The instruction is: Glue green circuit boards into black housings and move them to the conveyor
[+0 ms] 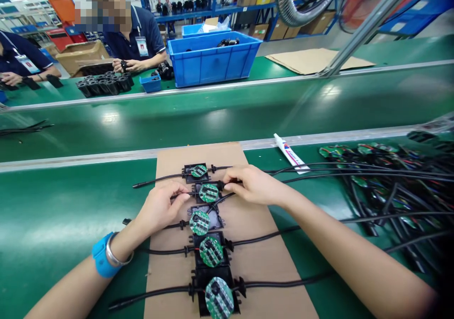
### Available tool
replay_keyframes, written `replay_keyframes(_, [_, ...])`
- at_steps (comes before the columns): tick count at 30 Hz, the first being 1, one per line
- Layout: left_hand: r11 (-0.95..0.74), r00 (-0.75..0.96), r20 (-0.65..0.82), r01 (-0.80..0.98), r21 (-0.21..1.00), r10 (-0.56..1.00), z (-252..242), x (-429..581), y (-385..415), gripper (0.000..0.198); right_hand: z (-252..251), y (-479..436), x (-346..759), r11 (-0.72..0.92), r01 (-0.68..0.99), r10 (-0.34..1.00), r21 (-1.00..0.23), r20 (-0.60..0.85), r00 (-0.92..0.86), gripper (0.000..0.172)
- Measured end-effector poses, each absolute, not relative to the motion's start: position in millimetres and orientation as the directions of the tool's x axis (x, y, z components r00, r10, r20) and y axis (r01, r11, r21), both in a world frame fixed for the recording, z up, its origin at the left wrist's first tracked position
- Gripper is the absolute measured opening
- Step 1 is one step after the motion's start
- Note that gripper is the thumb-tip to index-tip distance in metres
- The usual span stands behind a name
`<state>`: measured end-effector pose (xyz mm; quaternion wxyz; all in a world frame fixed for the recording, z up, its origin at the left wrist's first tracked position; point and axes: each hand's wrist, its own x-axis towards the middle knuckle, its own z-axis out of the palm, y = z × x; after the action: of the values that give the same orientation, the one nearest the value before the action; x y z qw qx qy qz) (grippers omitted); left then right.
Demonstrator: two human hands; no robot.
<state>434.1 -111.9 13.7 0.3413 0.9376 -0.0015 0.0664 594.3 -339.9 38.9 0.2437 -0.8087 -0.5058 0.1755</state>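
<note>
Several round green circuit boards lie in a column on black housings over a brown cardboard sheet (pixel 262 243). My left hand (pixel 165 203) pinches the thin black cable on the left side of the second board (pixel 209 193) from the far end. On that board's right side, my right hand (pixel 244 182) has its fingers closed on the black cable by its grommet. Just nearer, a board (pixel 199 223) sits off to the left of its housing (pixel 215 217). The farthest board (pixel 199 170) and the nearest board (pixel 219 297) have cables running out both sides.
A white tube (pixel 291 153) lies beyond my right forearm. Boards with tangled cables (pixel 390 186) are heaped at the right. Across the green bench stand a blue bin (pixel 214 61), black cylindrical parts (pixel 104 84) and two people. A metal post (pixel 369 26) rises at the upper right.
</note>
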Motion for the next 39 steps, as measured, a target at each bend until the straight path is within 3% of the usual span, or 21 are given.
replay_keyframes(5, [-0.812, 0.982, 0.189, -0.098, 0.576, 0.015, 11, 435, -116, 0.014, 32, -347, 593, -0.356, 0.782, 0.892, -0.512, 0.062, 0.447, 0.011])
replay_keyframes(10, [-0.863, 0.980, 0.200, -0.095, 0.496, 0.007, 14, 437, -117, 0.015, 28, -347, 591, -0.410, 0.811, 0.894, -0.417, -0.007, 0.448, 0.014])
replay_keyframes(14, [-0.868, 0.978, 0.210, -0.109, 0.485, -0.005, 19, 433, -113, 0.013, 29, -340, 589, -0.352, 0.821, 0.921, -0.449, -0.007, 0.390, 0.016])
replay_keyframes(18, [-0.911, 0.985, 0.170, -0.098, 0.400, -0.031, 15, 432, -112, 0.011, 29, -335, 589, -0.369, 0.812, 0.916, -0.452, -0.031, 0.399, 0.016])
replay_keyframes(25, [-0.942, 0.983, 0.183, -0.061, 0.329, 0.000, 9, 438, -114, 0.011, 25, -333, 585, -0.403, 0.858, 0.905, -0.319, 0.003, 0.426, 0.013])
replay_keyframes(29, [-0.913, 0.983, 0.175, -0.119, 0.391, -0.053, 26, 424, -110, 0.011, 32, -345, 579, -0.325, 0.895, 0.918, -0.307, 0.125, 0.376, 0.017])
replay_keyframes(34, [-0.842, 0.970, -0.002, -0.209, 0.496, -0.242, 33, 397, -103, 0.014, 28, -362, 566, -0.213, 0.919, 0.946, -0.333, 0.166, 0.279, 0.019])
replay_keyframes(39, [-0.810, 0.981, 0.062, -0.187, 0.555, -0.184, 28, 392, -105, 0.017, 14, -367, 557, -0.246, 0.905, 0.938, -0.347, 0.149, 0.312, 0.016])
